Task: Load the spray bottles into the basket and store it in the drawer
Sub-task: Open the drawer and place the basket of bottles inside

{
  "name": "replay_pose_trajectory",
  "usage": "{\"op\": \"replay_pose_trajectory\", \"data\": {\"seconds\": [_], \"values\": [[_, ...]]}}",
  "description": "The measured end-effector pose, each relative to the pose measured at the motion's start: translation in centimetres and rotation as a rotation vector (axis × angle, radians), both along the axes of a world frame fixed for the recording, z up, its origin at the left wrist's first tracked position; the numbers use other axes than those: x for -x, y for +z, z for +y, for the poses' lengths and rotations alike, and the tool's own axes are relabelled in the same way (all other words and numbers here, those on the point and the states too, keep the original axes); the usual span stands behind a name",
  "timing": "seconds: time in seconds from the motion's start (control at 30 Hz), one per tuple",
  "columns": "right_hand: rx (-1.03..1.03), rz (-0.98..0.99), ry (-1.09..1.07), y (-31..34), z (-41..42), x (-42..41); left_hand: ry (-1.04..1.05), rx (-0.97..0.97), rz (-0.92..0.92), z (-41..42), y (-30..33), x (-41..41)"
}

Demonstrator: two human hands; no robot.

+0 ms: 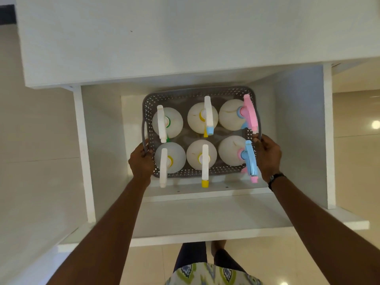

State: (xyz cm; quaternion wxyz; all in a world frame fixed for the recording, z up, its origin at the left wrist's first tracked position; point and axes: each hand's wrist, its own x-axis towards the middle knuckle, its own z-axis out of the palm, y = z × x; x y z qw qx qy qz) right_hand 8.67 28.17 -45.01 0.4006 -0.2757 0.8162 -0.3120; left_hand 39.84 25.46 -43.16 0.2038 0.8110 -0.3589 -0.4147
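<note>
The open drawer is taking the grey basket, which is carrying six spray bottles. It is probably heavy and flexing, so the side handles suit. Left hand and right hand are each wrapping one.

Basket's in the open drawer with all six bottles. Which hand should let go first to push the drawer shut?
Probably either: the left hand and right hand both grip the grey basket by its side handles, equally near the drawer front panel. Neither looks better placed.
</note>
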Motion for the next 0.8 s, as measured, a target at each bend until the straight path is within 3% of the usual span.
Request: {"op": "replay_pose_trajectory", "data": {"seconds": [0.2, 0.37, 0.53, 0.67, 0.8], "values": [[-0.151, 0.023, -0.084, 1.8, -0.1, -0.4, -0.167, -0.120, -0.053, 1.3, 1.8, -0.9], [0.020, 0.266, -0.179, 8.4, 2.2, -1.9, -0.181, 0.003, -0.222, 5.5, 7.4, 0.7], [0.145, 0.557, 0.159, 15.0, 7.8, -4.8, -0.274, 0.291, -0.387, 9.8, 13.4, 3.8], [0.114, 0.616, 0.448, 14.8, 11.6, -6.9, -0.454, 0.285, -0.451, 12.1, 13.2, 5.9], [0.100, 0.720, 0.488, 13.0, 12.0, -7.3, -0.585, 0.239, -0.565, 12.8, 11.6, 6.0]]}}
